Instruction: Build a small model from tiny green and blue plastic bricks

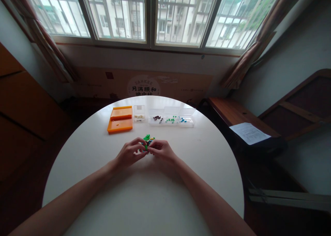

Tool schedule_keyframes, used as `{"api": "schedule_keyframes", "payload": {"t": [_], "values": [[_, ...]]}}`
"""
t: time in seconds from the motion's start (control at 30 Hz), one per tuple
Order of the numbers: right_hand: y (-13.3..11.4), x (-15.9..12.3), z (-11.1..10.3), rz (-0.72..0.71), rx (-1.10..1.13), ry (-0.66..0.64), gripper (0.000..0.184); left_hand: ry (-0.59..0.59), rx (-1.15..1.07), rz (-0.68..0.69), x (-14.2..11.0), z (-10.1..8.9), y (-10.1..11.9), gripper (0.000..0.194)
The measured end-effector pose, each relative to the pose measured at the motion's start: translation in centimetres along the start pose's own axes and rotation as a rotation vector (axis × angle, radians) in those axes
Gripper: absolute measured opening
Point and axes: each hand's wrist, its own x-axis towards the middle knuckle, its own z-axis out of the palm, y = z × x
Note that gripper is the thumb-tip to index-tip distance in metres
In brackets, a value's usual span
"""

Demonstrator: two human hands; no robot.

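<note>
My left hand (131, 152) and my right hand (162, 149) meet over the middle of the white table, fingers bent and fingertips close together. Between them is a small green toy brick (146, 147), pinched from both sides. Just beyond the fingertips lies a pile of small bricks (147, 137), mostly green with some yellow, blue and dark ones. The fingers cover part of this pile. Exact brick shapes are too small to make out.
An open orange case (120, 128) lies at the back left of the round table (144, 201). Beside it stand a small clear box (139, 108) with pale pieces and clear open boxes (171, 123) holding dark, green and blue pieces. Paper (249, 132) rests on a wooden bench (227, 106) at right.
</note>
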Motion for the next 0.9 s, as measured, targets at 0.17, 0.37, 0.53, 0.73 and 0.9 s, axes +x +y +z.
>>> {"api": "schedule_keyframes", "payload": {"t": [0.17, 0.37, 0.53, 0.73, 0.9], "values": [[-0.7, -0.1, 0.2, 0.019, 0.025, 0.03, 0.027, 0.022, 0.024, 0.024, 0.1, -0.3, 0.1, 0.007], [-1.1, 0.0, 0.3, 0.037, 0.107, 0.064, 0.031, -0.015, -0.009, 0.038, 0.4, -0.4, 0.4, 0.009], [-1.3, 0.0, 0.2, 0.038, 0.146, 0.059, 0.035, -0.053, -0.025, 0.028, 0.3, -0.5, 0.4, 0.009], [-1.3, 0.0, 0.1, 0.019, 0.159, 0.042, 0.037, -0.059, -0.006, 0.002, 0.3, -0.5, 0.4, 0.012], [-1.6, -0.1, 0.1, 0.029, 0.119, 0.035, 0.033, -0.022, 0.016, 0.023, 0.2, -0.3, 0.2, 0.015]]}}
